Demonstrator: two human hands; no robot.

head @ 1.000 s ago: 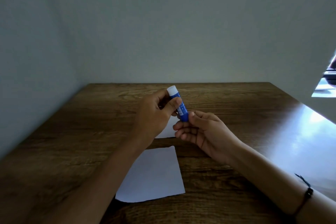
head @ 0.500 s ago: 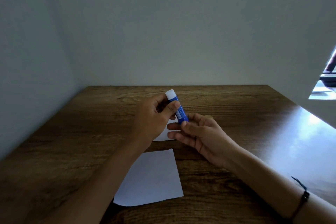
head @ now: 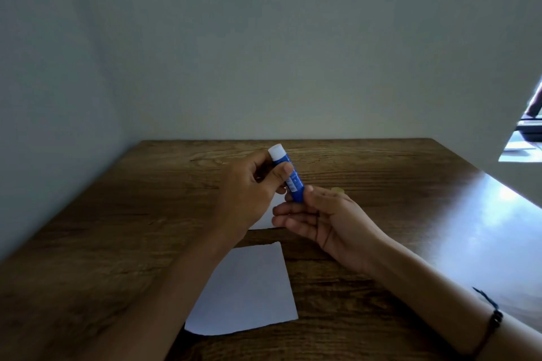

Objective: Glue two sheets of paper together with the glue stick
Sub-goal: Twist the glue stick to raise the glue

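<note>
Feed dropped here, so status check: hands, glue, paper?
Left hand and right hand both grip blue glue stick. White square paper sheet flat on wooden table. Nothing blocking.

The left hand (head: 249,187) hides most of the far paper sheet (head: 268,214), perhaps its whole middle.

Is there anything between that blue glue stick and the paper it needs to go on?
Nothing visible lies between them. The glue stick is held above the table by the left hand and right hand; the near sheet lies bare below.
</note>
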